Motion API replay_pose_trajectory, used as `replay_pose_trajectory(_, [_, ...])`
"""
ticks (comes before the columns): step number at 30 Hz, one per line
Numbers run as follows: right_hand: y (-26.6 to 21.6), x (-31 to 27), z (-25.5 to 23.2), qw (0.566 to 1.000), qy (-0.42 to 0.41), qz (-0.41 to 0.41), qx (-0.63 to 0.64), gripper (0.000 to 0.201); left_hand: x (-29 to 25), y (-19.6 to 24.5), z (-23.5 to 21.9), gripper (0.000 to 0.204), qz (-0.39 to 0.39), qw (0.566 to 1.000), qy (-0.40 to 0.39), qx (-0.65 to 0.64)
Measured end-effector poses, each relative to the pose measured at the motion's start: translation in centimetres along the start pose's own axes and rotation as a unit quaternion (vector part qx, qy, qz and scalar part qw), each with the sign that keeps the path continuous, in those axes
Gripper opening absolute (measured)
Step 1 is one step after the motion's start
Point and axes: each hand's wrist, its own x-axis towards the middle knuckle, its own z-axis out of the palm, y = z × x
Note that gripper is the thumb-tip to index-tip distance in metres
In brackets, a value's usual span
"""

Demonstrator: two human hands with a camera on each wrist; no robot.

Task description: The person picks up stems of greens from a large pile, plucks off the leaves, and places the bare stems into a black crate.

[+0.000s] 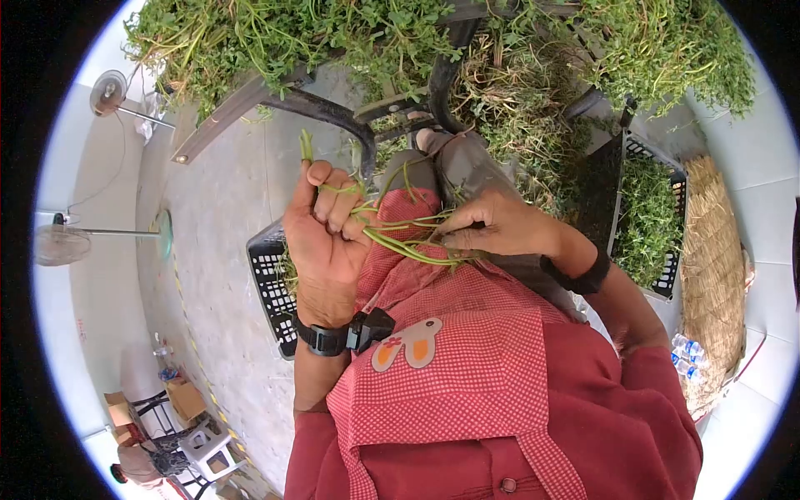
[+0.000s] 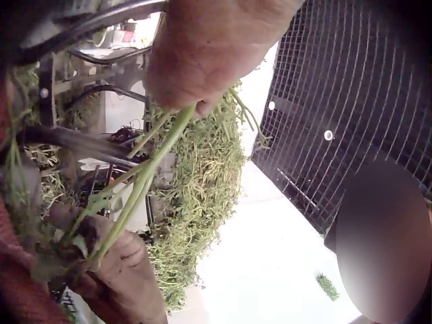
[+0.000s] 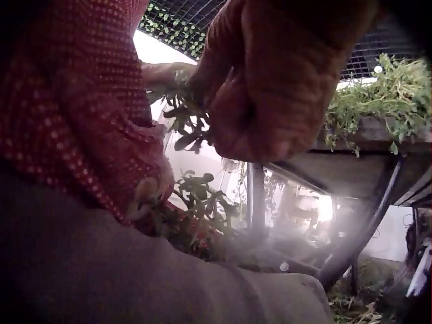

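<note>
In the head view my left hand [image 1: 325, 229] grips several long green plant stems [image 1: 408, 252], palm upward, with cut ends poking out above the curled fingers. These stems stretch rightward over the lap to my right hand [image 1: 508, 225], whose thumb and fingers pinch them near their other end. The left wrist view shows thick stems [image 2: 147, 177] running down from the left hand [image 2: 209, 61] toward the right hand [image 2: 128, 263]. Small rounded leaves [image 3: 192, 125] hang beside the curled right hand [image 3: 277, 88] in the right wrist view. A red checked apron [image 1: 450, 358] lies beneath both hands.
Heaps of leafy greens [image 1: 292, 42] cover a metal-framed table ahead. Loose stems [image 1: 508, 108] lie piled below it. Black crates stand at the left [image 1: 265, 279] and right [image 1: 677, 233], near a rolled straw mat [image 1: 708, 275] and water bottles [image 1: 687, 358].
</note>
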Motion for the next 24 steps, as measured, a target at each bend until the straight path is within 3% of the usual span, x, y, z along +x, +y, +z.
replay_pose_trajectory(2, [0.2,0.0,0.3,0.994,-0.001,-0.081,0.068,0.024,0.0,0.0,-0.1,0.026,0.009,1.0,-0.004,0.013])
replay_pose_trajectory(6, [0.0,-0.1,0.6,0.991,0.003,-0.078,0.112,0.026,0.0,-0.2,0.0,0.027,0.028,0.999,0.022,0.029])
replay_pose_trajectory(8, [-1.1,0.0,0.1,1.0,-0.004,0.018,0.026,0.029,0.0,-0.3,-0.2,0.026,0.028,0.998,0.054,0.03])
replay_pose_trajectory(9, [-0.4,0.4,0.4,1.0,-0.004,0.017,0.025,0.029,0.0,-0.4,-0.2,0.026,0.028,0.998,0.053,0.03])
replay_pose_trajectory(11, [1.8,1.5,1.2,0.982,0.154,0.084,-0.076,0.032,-0.4,-1.0,0.2,0.023,0.021,0.998,0.054,0.039])
replay_pose_trajectory(12, [2.3,1.5,1.3,0.981,0.156,0.083,-0.077,0.032,-0.5,-1.1,0.6,0.023,0.021,0.998,0.052,0.04])
replay_pose_trajectory(14, [2.6,1.6,0.9,0.958,0.177,0.119,0.193,0.027,-0.7,-1.1,1.3,0.021,0.047,0.994,0.078,0.052])
replay_pose_trajectory(15, [2.6,1.3,0.8,0.907,0.102,0.183,0.365,0.025,-0.8,-1.0,1.2,0.021,0.049,0.994,0.082,0.052])
replay_pose_trajectory(16, [2.5,1.2,1.0,0.906,0.101,0.184,0.367,0.025,-0.7,-0.8,1.0,0.02,0.061,0.992,0.106,0.043])
replay_pose_trajectory(19, [0.5,0.5,0.5,0.817,0.01,0.145,0.557,0.026,0.2,-0.4,0.1,0.018,0.067,0.993,0.1,0.015])
replay_pose_trajectory(23, [0.9,0.2,1.3,0.814,-0.035,0.148,0.561,0.032,0.2,0.1,-0.5,0.017,0.091,0.992,0.085,0.006])
replay_pose_trajectory(24, [0.6,0.0,0.9,0.837,-0.065,0.128,0.528,0.033,0.3,0.1,-0.6,0.017,0.093,0.992,0.086,0.006])
